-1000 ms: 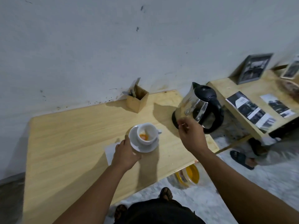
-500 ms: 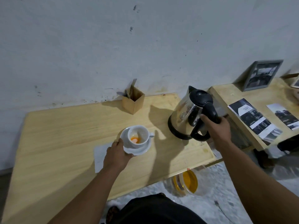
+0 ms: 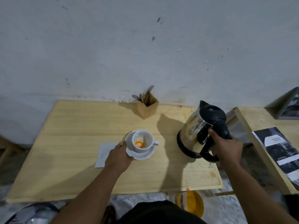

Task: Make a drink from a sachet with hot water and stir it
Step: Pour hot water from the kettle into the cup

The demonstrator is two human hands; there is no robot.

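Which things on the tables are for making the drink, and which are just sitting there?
For the drink: kettle in the right hand; cup with orange powder; saucer held by the left hand; cutlery box.

Just there: white paper; booklet; picture frame.

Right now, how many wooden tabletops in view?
2. The large light wooden table under the white cup and saucer; a second wooden table at right, partly out of view.

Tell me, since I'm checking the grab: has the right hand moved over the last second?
Yes. The right hand went from hovering in front of the kettle to its far right side, and is now closed around the black handle.
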